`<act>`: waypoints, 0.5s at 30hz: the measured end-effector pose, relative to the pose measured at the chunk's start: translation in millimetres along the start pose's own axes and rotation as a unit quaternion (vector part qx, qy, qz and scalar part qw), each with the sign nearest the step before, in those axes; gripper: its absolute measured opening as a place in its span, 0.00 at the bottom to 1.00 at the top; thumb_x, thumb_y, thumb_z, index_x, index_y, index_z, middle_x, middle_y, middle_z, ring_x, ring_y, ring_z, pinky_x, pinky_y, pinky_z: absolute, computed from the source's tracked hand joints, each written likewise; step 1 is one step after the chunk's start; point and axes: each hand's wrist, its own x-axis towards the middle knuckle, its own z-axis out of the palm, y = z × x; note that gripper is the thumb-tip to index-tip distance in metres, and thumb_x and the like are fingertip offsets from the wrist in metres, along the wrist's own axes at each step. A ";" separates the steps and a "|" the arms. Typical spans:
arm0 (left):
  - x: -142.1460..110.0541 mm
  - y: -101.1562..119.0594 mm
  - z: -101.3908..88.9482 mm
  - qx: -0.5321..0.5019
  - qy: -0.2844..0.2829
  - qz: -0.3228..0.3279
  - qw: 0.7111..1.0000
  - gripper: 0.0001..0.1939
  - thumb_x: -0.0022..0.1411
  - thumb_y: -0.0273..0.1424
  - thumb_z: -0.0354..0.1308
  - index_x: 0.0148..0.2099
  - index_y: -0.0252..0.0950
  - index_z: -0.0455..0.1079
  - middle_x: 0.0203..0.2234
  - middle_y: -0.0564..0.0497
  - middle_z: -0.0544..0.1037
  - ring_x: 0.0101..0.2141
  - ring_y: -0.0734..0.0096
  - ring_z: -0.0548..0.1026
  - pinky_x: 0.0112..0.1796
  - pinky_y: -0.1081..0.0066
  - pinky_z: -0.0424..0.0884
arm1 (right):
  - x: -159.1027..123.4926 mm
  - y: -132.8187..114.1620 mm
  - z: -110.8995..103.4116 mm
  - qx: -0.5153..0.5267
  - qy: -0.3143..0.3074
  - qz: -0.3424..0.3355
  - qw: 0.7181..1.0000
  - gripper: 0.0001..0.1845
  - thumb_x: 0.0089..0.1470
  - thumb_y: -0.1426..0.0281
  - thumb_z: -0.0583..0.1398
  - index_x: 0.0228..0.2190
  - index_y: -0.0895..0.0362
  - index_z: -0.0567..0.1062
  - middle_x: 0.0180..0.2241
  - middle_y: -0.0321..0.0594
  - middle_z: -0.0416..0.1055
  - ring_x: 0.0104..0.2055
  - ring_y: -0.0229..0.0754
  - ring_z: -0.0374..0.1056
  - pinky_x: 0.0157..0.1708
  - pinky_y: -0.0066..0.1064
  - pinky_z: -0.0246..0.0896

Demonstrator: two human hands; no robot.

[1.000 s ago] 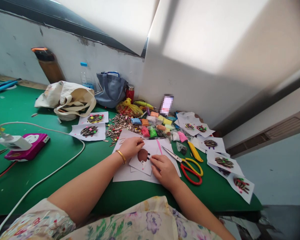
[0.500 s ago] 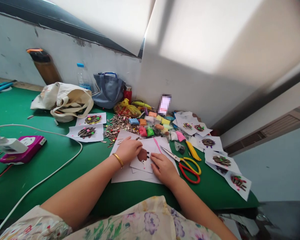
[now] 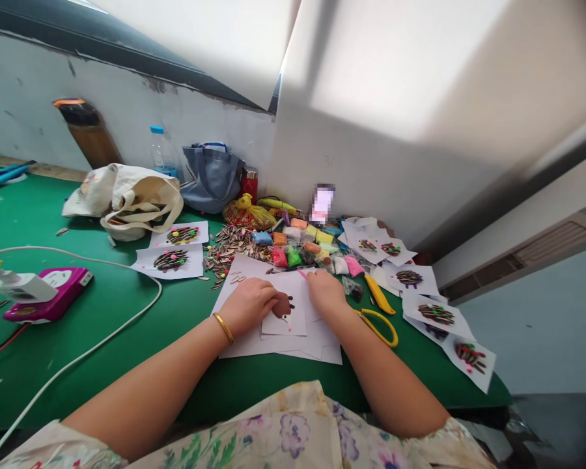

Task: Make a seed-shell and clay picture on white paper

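A small white paper (image 3: 295, 324) bears a brown animal shape (image 3: 282, 305) with black feet and a pale, pointed face. My left hand (image 3: 251, 301) has its fingers bunched at the left edge of this paper, partly covering the brown shape. To the right, the fingertips of my right hand (image 3: 325, 291) pinch a thin pink clay strip (image 3: 303, 275), mostly hidden by the hand. Larger white sheets (image 3: 232, 339) lie underneath. Scissors show only a yellow handle loop (image 3: 395, 335) beyond my right wrist; their blades and red handle are hidden.
Sunflower seeds (image 3: 234, 244) and colourful clay packets (image 3: 295, 255) lie behind the sheets. Finished seed pictures (image 3: 435, 314) stand right and left. A yellow cutter (image 3: 379, 295) lies near the scissors. A white cable (image 3: 122, 326) and purple power strip (image 3: 49, 296) are at left.
My right hand has moved up and away from the small paper's right edge to the pink strip, now covering most of the scissors. The paper has turned slightly and shifted right with my left hand.
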 end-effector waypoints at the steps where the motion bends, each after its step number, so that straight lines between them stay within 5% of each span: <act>1: -0.3 0.0 0.7 0.007 0.001 -0.001 1.000 0.09 0.63 0.30 0.53 0.40 0.39 0.75 0.39 0.45 0.78 0.43 0.59 0.73 0.44 0.63 0.64 | 3.3 -0.9 0.2 0.001 -0.006 0.006 1.000 0.12 0.56 0.79 0.54 0.40 0.62 0.74 0.39 0.54 0.73 0.42 0.48 0.70 0.38 0.33 0.63; 9: -5.7 2.9 2.3 0.003 -0.009 0.004 1.000 0.14 0.62 0.38 0.58 0.50 0.42 0.69 0.43 0.47 0.77 0.47 0.59 0.73 0.58 0.52 0.48 | 20.5 2.2 0.1 0.012 -0.023 0.044 0.999 0.12 0.55 0.74 0.56 0.40 0.62 0.74 0.40 0.53 0.73 0.40 0.49 0.72 0.37 0.33 0.63; 15: -5.3 -2.3 3.7 -0.022 -0.024 0.036 0.999 0.24 0.61 0.44 0.58 0.57 0.44 0.64 0.50 0.46 0.74 0.51 0.59 0.70 0.61 0.52 0.42 | 2.7 9.2 -8.5 0.105 0.049 0.081 0.990 0.10 0.59 0.70 0.52 0.37 0.57 0.72 0.36 0.45 0.74 0.37 0.45 0.70 0.33 0.30 0.56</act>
